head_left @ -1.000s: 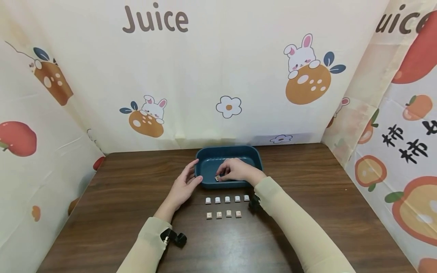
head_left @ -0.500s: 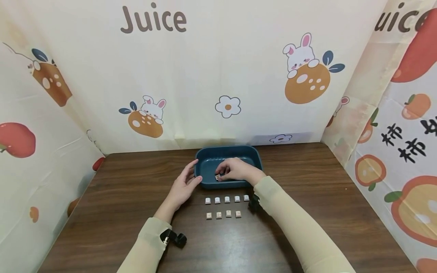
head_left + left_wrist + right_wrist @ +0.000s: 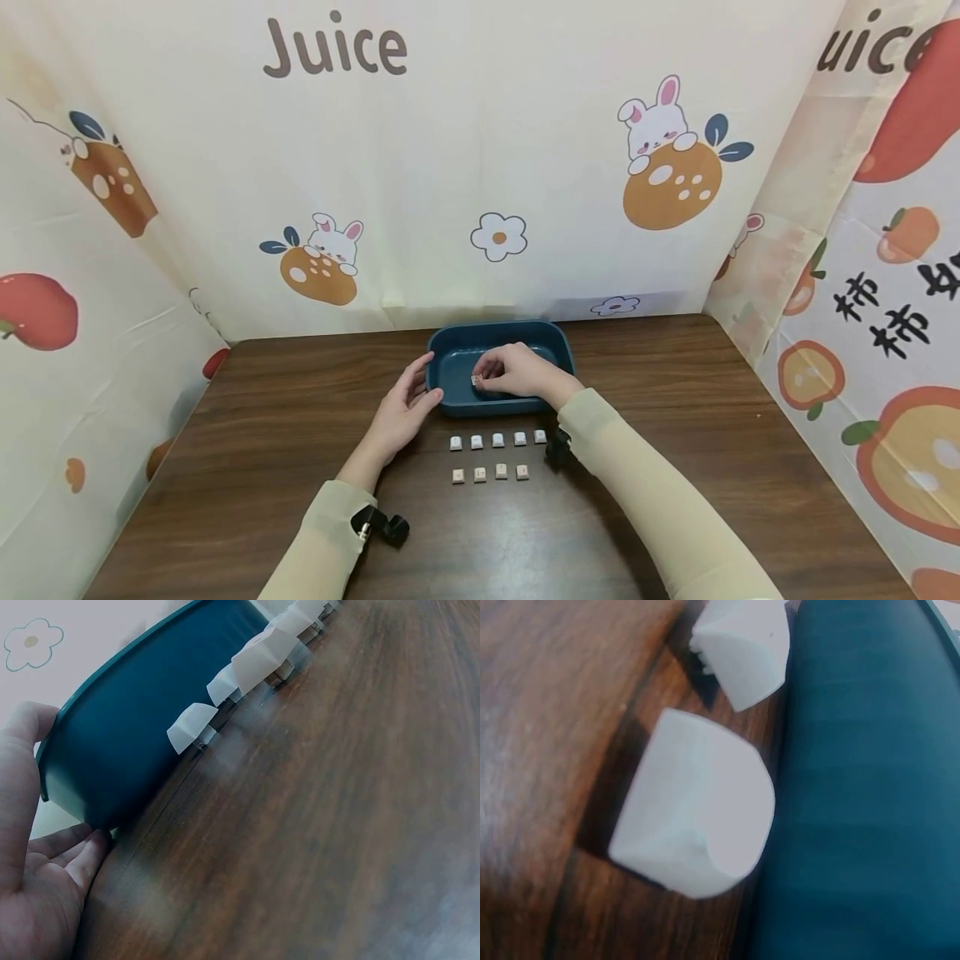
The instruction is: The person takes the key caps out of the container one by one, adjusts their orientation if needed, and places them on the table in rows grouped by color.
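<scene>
In the head view, a dark blue rectangular tray (image 3: 491, 408) stands at the table's back edge. Inside it, my right hand (image 3: 523, 372) pinches a small keycap (image 3: 476, 380) between thumb and fingers, with its inner side showing. My left hand (image 3: 397, 423) rests against the tray's left end, thumb at the near corner. In the left wrist view that hand's thumb and fingertips touch the tray wall (image 3: 135, 712). Close in front of the tray lies a row of white keycaps (image 3: 498, 439), and nearer me a row of beige keycaps (image 3: 501, 472). The right wrist view hides the right hand.
A brown wooden table (image 3: 300, 450) carries everything. A printed curtain (image 3: 420, 167) rises right behind the tray and along both sides. The right forearm (image 3: 637, 475) passes just right of the keycap rows.
My right hand has lifted slightly with the keycap, up from lower inside the tray. The left hand, tray and keycap rows stay as they were.
</scene>
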Tool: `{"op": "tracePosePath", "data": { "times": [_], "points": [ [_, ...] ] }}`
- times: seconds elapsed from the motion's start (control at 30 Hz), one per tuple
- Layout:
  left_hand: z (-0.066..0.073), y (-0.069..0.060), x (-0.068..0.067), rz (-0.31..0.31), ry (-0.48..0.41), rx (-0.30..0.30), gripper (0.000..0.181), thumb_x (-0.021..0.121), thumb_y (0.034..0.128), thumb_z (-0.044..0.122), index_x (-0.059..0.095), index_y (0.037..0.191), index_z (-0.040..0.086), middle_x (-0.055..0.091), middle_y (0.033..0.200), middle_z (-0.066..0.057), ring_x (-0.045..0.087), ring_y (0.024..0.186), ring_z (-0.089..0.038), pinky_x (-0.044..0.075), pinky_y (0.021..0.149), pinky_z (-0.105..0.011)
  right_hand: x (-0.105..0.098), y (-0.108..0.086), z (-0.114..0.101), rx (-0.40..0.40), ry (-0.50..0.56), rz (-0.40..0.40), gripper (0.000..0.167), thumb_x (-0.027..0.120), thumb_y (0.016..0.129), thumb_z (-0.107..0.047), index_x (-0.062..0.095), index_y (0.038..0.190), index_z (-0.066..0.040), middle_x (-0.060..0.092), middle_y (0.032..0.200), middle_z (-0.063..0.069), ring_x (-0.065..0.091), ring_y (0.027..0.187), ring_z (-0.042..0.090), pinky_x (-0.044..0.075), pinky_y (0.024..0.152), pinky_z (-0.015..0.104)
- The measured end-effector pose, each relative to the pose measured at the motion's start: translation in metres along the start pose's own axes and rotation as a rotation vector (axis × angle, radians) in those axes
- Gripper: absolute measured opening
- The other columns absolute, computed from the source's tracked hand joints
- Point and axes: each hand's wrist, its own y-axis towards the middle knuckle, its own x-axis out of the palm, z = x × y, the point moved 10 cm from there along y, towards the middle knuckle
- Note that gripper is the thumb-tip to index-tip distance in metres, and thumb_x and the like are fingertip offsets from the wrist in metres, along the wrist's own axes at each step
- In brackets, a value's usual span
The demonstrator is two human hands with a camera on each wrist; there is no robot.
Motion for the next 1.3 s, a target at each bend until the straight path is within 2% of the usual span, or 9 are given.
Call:
{"op": "tracePosePath", "data": {
  "times": [0.17,0.4,0.63,0.87,1.13,1.3],
  "points": [
    [0.000,0.000,0.002,0.002,-0.008,0.010,0.066,0.067,0.1116,0.021,0.037,0.171,0.026,0.047,0.164,-0.021,0.050,0.151,-0.039,0.041,0.124,-0.052,-0.006,-0.002,0.001,-0.004,0.040,0.059,0.017,0.077,0.105,-0.026,0.081,0.119,-0.017,0.077,0.102,-0.011,0.070,0.092,0.007,0.062,0.087,0.031],
    [-0.002,0.001,0.005,0.001,-0.011,0.018,0.065,0.067,0.1114,0.022,0.039,0.170,0.029,0.049,0.163,-0.020,0.052,0.150,-0.038,0.042,0.124,-0.050,-0.013,-0.007,0.001,-0.025,0.034,0.084,0.026,0.075,0.106,-0.026,0.080,0.129,-0.015,0.076,0.110,-0.009,0.068,0.096,0.009,0.062,0.088,0.032],
    [-0.002,0.002,0.004,0.001,-0.012,0.020,0.066,0.069,0.1106,0.026,0.039,0.169,0.029,0.049,0.164,-0.019,0.052,0.150,-0.037,0.042,0.124,-0.051,-0.031,-0.013,-0.008,-0.020,0.035,0.142,0.025,0.078,0.104,-0.025,0.080,0.126,-0.013,0.078,0.107,-0.008,0.070,0.096,0.010,0.063,0.091,0.035],
    [-0.001,0.001,0.002,0.000,-0.006,0.027,0.065,0.067,0.1115,0.024,0.039,0.170,0.029,0.048,0.164,-0.020,0.051,0.150,-0.038,0.042,0.124,-0.052,-0.049,-0.026,-0.023,-0.055,0.033,0.207,0.025,0.082,0.101,-0.021,0.080,0.123,-0.010,0.079,0.104,-0.008,0.071,0.095,0.010,0.063,0.084,0.035],
    [-0.001,0.001,0.000,0.000,-0.006,0.030,0.063,0.068,0.1115,0.028,0.041,0.167,0.036,0.048,0.164,-0.017,0.051,0.150,-0.036,0.042,0.125,-0.050,-0.055,-0.048,-0.036,-0.117,0.052,0.247,0.024,0.086,0.097,-0.019,0.080,0.119,-0.011,0.078,0.106,-0.008,0.071,0.096,0.011,0.062,0.079,0.032],
    [-0.001,0.001,0.000,-0.001,-0.010,0.039,0.063,0.068,0.1114,0.028,0.040,0.168,0.035,0.048,0.165,-0.018,0.051,0.151,-0.036,0.042,0.125,-0.050,-0.059,-0.063,-0.046,-0.195,0.058,0.287,0.024,0.089,0.094,-0.015,0.081,0.117,-0.012,0.076,0.110,-0.005,0.072,0.095,0.019,0.060,0.073,0.030]
  ]
}}
